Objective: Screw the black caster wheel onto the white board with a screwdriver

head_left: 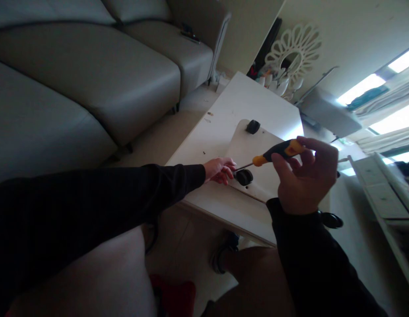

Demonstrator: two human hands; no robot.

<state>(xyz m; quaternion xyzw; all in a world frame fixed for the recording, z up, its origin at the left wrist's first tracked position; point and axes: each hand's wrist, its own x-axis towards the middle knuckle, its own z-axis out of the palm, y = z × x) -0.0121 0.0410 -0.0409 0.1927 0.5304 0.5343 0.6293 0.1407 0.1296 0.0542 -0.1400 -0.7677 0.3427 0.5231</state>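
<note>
My right hand grips a screwdriver by its black and yellow handle. Its thin metal shaft slants down to the left, and the tip ends at the fingers of my left hand. Those fingers are curled together around the tip, and whatever they pinch is hidden. Just beside them a black caster wheel sits at the near edge of a white board. A second black caster stands at the board's far corner. The board lies flat on a white table.
A grey sofa runs along the left. Small bits lie near the table's left edge. Behind the table stands a white petal-framed mirror. White drawers are at the right, and a red object lies on the floor below.
</note>
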